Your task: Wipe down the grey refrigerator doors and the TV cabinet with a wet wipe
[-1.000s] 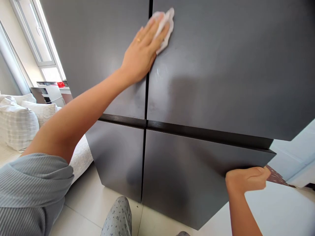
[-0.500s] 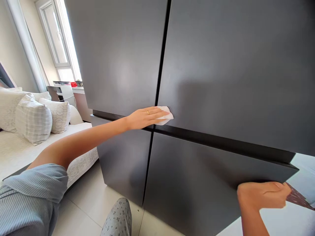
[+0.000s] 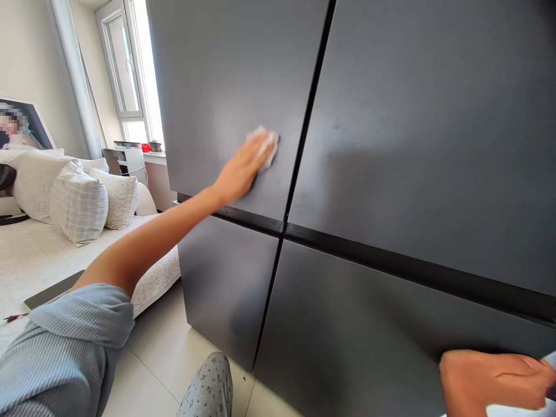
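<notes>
My left hand (image 3: 241,168) presses a crumpled white wipe (image 3: 270,145) against the upper left door of a dark grey four-door refrigerator (image 3: 412,104). It is slightly smeared by motion, and its fingers lie over the wipe, close to the vertical gap between the upper doors. At the bottom right, my right hand (image 3: 495,376) is curled like a fist beside the lower right door. Its fingertips are hidden, and whether anything is inside them does not show.
A sofa (image 3: 39,249) with pale pillows (image 3: 80,202) stands to the left, a dark flat object (image 3: 54,288) lying on it. Behind are a window (image 3: 121,63) and a sill with small items. My knee (image 3: 207,385) is above the tiled floor (image 3: 152,353).
My left hand has slid the wipe up and leftward, from the middle gap onto the upper left door. The view has shifted left; my right hand stays curled near the right edge.
</notes>
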`<state>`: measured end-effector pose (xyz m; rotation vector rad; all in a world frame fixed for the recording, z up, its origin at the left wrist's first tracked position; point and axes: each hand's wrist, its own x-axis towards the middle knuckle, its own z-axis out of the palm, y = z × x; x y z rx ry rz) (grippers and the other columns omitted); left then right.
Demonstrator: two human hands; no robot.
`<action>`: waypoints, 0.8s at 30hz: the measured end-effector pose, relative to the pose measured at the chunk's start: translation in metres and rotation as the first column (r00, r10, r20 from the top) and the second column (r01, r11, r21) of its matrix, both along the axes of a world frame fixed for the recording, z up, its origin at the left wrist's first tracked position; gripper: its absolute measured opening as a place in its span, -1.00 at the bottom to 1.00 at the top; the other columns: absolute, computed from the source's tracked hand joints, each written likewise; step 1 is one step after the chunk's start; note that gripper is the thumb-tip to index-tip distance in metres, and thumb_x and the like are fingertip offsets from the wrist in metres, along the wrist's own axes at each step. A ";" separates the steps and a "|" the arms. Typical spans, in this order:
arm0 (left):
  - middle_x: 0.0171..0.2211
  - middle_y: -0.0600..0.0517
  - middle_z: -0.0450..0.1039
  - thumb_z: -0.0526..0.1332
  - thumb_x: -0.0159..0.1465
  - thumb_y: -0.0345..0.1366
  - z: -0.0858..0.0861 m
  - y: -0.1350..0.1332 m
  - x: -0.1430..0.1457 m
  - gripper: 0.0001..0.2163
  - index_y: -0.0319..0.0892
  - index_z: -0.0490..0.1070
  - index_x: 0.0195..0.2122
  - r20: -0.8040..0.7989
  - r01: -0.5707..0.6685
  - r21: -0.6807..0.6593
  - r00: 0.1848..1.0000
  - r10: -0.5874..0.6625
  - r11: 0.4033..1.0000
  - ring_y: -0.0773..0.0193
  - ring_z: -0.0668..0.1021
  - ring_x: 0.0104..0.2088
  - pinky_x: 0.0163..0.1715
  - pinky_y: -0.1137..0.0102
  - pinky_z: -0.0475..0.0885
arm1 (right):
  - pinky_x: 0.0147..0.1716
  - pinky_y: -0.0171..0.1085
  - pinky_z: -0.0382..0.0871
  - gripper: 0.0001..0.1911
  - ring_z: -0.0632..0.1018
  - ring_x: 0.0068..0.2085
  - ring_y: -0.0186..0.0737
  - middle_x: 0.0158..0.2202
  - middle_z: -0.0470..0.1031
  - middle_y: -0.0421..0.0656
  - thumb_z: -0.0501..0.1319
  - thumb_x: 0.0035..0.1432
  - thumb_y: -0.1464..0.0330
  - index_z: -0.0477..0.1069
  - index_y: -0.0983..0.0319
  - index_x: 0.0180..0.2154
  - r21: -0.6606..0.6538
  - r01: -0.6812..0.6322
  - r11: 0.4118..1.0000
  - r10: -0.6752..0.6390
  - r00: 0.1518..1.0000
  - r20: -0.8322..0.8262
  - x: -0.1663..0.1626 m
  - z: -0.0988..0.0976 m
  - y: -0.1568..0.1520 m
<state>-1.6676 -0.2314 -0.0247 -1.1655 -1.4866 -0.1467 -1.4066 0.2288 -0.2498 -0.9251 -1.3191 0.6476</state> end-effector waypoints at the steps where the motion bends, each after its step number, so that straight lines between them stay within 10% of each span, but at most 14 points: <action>1: 0.49 -0.04 0.06 -0.19 0.50 -0.44 -0.028 0.000 0.006 -0.45 -0.13 0.04 0.50 -0.031 0.014 -0.073 0.999 -0.016 0.997 0.17 -0.03 0.53 0.54 0.09 0.08 | -0.39 -0.05 -0.02 -0.78 0.00 -0.53 -0.09 -0.51 -0.06 -0.23 -0.14 0.30 0.19 -0.10 0.04 -0.41 0.000 -0.001 1.000 0.001 1.000 -0.004 0.000 0.001 -0.001; 4: 0.31 -0.01 0.40 -0.03 0.47 -0.51 -0.079 -0.007 0.015 -0.47 -0.11 0.15 0.44 -0.142 0.021 -0.230 0.988 -0.055 0.973 0.27 0.26 0.44 0.49 0.26 0.21 | -0.40 -0.07 -0.04 -0.79 0.01 -0.53 -0.07 -0.51 -0.03 -0.22 -0.13 0.31 0.19 -0.10 0.04 -0.39 0.014 -0.009 1.000 0.009 1.000 -0.002 0.001 0.000 -0.001; 6: 0.28 -0.02 0.43 0.01 0.44 -0.55 -0.076 -0.011 0.016 -0.46 -0.10 0.18 0.43 -0.157 -0.012 -0.256 0.987 -0.030 0.967 0.30 0.34 0.40 0.47 0.28 0.24 | -0.41 -0.10 -0.06 -0.79 0.02 -0.54 -0.07 -0.51 -0.02 -0.21 -0.12 0.31 0.20 -0.09 0.04 -0.39 0.027 -0.005 1.000 0.005 1.000 -0.007 0.000 -0.003 0.002; 17: 0.53 0.07 -0.10 -0.24 0.46 -0.35 0.137 0.056 0.043 -0.40 -0.17 0.04 0.52 0.125 -0.126 0.086 0.985 0.115 0.988 0.13 0.01 0.54 0.56 0.13 -0.06 | -0.39 -0.07 -0.02 -0.80 0.04 -0.52 -0.10 -0.50 0.01 -0.22 -0.11 0.31 0.31 -0.08 0.05 -0.40 0.027 0.008 1.000 -0.007 1.000 -0.005 -0.003 -0.010 0.014; 20: 0.53 0.09 -0.08 -0.27 0.46 -0.37 0.133 0.061 0.046 -0.39 -0.19 0.05 0.52 0.105 -0.107 0.150 0.990 0.092 0.983 0.19 0.01 0.54 0.56 0.26 -0.08 | -0.37 -0.05 0.01 -0.81 0.04 -0.52 -0.11 -0.49 0.01 -0.23 -0.13 0.31 0.33 -0.09 0.04 -0.39 0.019 0.028 0.999 -0.027 1.000 -0.002 -0.003 -0.012 0.016; 24: 0.52 0.12 -0.04 -0.28 0.51 -0.33 0.071 0.052 0.038 -0.43 -0.07 0.08 0.50 0.052 -0.098 0.005 0.994 0.098 0.995 0.24 0.01 0.54 0.57 0.22 -0.07 | -0.35 -0.02 0.04 -0.79 0.06 -0.51 -0.13 -0.49 0.03 -0.24 -0.11 0.32 0.29 -0.09 0.05 -0.40 0.026 0.053 0.998 -0.053 0.998 0.018 -0.006 -0.019 0.025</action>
